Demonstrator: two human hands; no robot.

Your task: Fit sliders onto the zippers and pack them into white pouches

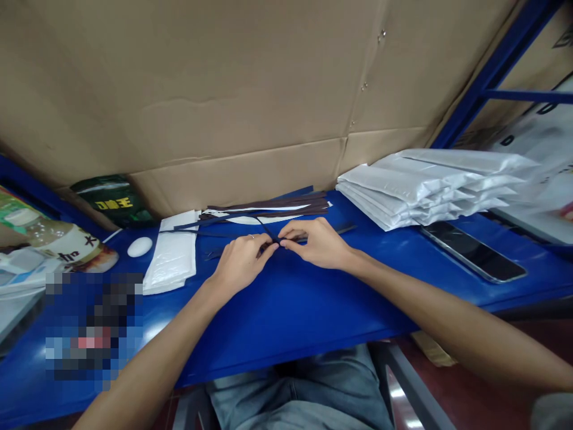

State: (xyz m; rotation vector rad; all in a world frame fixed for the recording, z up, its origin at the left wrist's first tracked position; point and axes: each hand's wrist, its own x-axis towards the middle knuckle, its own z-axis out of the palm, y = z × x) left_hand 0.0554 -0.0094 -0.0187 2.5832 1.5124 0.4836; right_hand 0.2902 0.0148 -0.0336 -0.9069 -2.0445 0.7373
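Observation:
My left hand [245, 258] and my right hand [316, 242] meet over the middle of the blue table, fingertips almost touching. Between them a thin dark strap [268, 230] is pinched, its upper part running up and left. What the fingertips do with it is too small to make out. A ring shows on one left finger. Just behind the hands lies a bundle of flat brown straps [286, 209] with white strips among them. Other dark straps stretch left across a white padded packet [172, 263].
Stacked white padded packets [416, 185] stand at the right, beside a phone [474, 251]. On the left are a white oval object [139, 246], a bottle [67, 239] and a dark green bag [114, 202]. Cardboard [224, 89] backs the blue table [277, 316]. One area at lower left is pixelated.

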